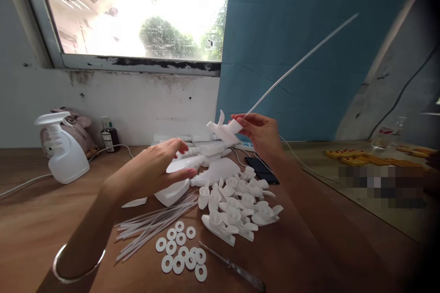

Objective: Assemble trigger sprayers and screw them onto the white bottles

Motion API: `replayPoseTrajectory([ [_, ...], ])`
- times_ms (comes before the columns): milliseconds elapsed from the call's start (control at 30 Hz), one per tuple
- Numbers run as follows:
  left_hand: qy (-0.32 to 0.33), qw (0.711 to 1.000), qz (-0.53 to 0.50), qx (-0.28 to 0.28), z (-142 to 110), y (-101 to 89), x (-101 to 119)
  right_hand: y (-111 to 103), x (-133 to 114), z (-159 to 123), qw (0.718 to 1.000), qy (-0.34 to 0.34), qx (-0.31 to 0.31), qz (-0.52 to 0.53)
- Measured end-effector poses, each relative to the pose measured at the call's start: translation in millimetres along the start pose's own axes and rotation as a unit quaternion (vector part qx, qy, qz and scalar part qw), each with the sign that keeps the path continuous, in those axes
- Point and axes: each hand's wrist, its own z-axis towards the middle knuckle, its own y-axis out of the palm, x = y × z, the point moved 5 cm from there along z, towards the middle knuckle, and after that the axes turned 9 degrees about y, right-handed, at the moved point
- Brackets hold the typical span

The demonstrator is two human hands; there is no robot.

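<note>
My right hand point(261, 130) pinches a white spray trigger head point(227, 132) at its collar, above the table. A long thin white dip tube point(302, 59) runs from the collar up to the right. My left hand point(161, 165) is apart from it, fingers spread and holding nothing, over several white spray bottles point(218, 171) lying on their sides. Below are a cluster of loose trigger heads point(237, 206), a bundle of dip tubes point(154, 224) and several white ring washers point(180, 252).
A screwdriver point(233, 268) lies near the front. At left stand an assembled spray bottle point(68, 155) and a small dark bottle point(109, 136). A phone point(261, 169) and white cables lie behind the trigger heads. Yellow pieces point(367, 159) lie on the right-hand table.
</note>
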Motion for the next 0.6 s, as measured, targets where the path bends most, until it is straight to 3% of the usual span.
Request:
replayPoseTrajectory([
  [67,-0.007,0.998,-0.026,0.063,6.2,-5.0,0.6,22.1,-25.3,-31.8,0.996,-0.013,-0.051,0.068],
  [133,0.022,0.989,-0.095,0.109,9.8,-4.0,6.6,36.3,-44.3,-59.7,0.994,-0.030,-0.085,0.062],
  [233,0.051,0.963,-0.222,0.143,11.2,3.8,13.9,45.5,-53.0,-87.2,0.990,-0.047,-0.108,0.074],
  [300,0.013,0.950,-0.279,0.142,8.5,14.3,12.2,48.3,-48.4,-97.5,0.989,-0.065,-0.112,0.068],
  [367,-0.049,0.941,-0.313,0.116,1.4,31.6,7.0,55.3,-33.5,-105.5,0.986,-0.029,-0.156,0.042],
  [500,-0.108,0.926,-0.360,0.042,-22.1,81.7,-3.0,69.5,1.7,-126.7,0.972,0.038,-0.233,-0.023],
  [600,-0.149,0.905,-0.392,0.069,-40.1,117.3,-16.8,77.2,21.6,-142.3,0.963,0.060,-0.257,-0.046],
])
